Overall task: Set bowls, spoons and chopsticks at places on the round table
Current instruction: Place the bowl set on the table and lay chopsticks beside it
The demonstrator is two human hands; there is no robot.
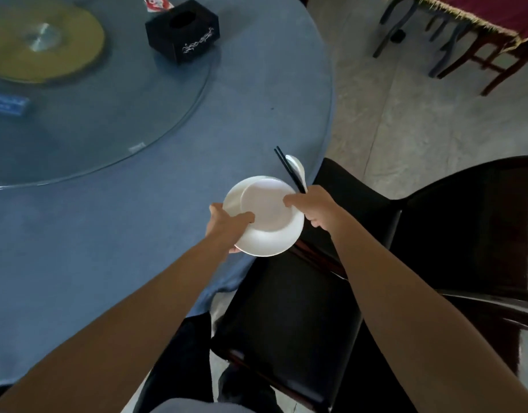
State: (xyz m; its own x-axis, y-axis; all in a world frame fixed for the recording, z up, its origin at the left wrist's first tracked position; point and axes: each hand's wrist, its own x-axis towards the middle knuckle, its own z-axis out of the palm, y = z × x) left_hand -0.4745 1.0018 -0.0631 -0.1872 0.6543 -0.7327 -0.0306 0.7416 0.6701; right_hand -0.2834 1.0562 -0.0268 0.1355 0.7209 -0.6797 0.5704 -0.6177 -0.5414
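My left hand (227,222) grips the left rim of a white plate (268,242) with a white bowl (265,204) on it, held just above the near right edge of the round table (137,234). My right hand (316,208) is closed around black chopsticks (288,168) and a white spoon (298,168), which stick up past the fingers, while its thumb touches the bowl's right rim. The table wears a blue cloth.
A glass turntable (155,114) with a yellow centre disc (39,40) covers the table's middle and carries a black tissue box (182,31) and a blue card (6,104). A black chair (301,308) stands right below my hands. More chairs (465,40) stand at the far right.
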